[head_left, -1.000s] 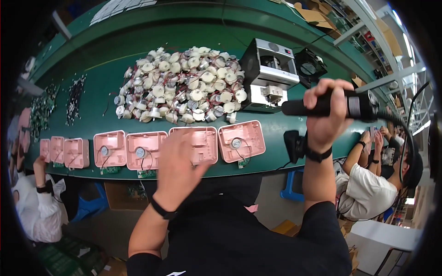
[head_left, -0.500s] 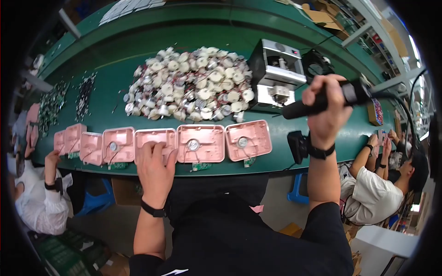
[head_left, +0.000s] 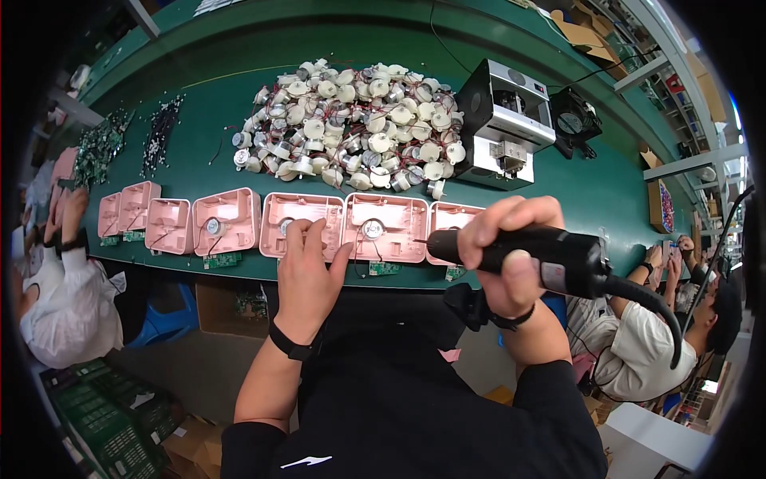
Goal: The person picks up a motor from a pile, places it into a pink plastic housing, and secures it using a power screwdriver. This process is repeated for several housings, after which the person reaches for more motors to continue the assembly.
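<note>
A row of open pink plastic housings lies along the near side of the bench. My left hand (head_left: 309, 275) reaches over the near edge of one housing (head_left: 316, 209), fingers bent down into it and thumb apart. It partly hides a round silver part inside. My right hand (head_left: 515, 251) is wrapped round a black electric screwdriver (head_left: 550, 259) with a cable at its back end. The thin bit points left, near the right wall of a neighbouring housing (head_left: 403, 211) holding a round speaker-like part (head_left: 372, 229). The screwdriver partly covers the rightmost housing (head_left: 453, 214).
Behind the housings is a heap of white-and-silver motors (head_left: 359, 120) with red wires. Right of it stands a silver-and-black machine (head_left: 511, 128), then a black fan (head_left: 574, 120). Green circuit boards (head_left: 100, 148) lie far left. Co-workers sit on both sides.
My right hand has brought the screwdriver down and left, toward the housings. The view has shifted; my left hand stays over the same housing.
</note>
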A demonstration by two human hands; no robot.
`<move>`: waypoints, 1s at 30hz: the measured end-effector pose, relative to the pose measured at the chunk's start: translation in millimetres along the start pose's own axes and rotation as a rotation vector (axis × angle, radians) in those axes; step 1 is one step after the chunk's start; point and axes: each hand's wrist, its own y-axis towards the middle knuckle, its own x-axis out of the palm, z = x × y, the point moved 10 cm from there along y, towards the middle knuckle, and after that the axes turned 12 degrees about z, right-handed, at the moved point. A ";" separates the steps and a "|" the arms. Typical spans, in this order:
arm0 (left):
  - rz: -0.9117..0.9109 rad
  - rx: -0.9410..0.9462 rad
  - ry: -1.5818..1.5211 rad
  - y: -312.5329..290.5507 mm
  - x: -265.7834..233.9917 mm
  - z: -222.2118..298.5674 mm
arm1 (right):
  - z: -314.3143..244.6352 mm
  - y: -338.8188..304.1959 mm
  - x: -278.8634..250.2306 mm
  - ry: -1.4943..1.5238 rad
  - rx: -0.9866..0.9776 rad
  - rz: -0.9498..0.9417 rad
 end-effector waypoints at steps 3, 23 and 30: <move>-0.005 -0.001 -0.003 -1.5 4.1 3.9 | 20.2 0.2 5.0 -0.009 -0.010 -0.007; -0.151 0.450 0.010 -7.2 22.4 52.1 | 64.0 4.7 32.6 -0.144 0.029 -0.118; -0.162 0.443 0.000 -4.0 18.8 52.7 | 74.7 -1.3 37.9 -0.346 -0.009 -0.195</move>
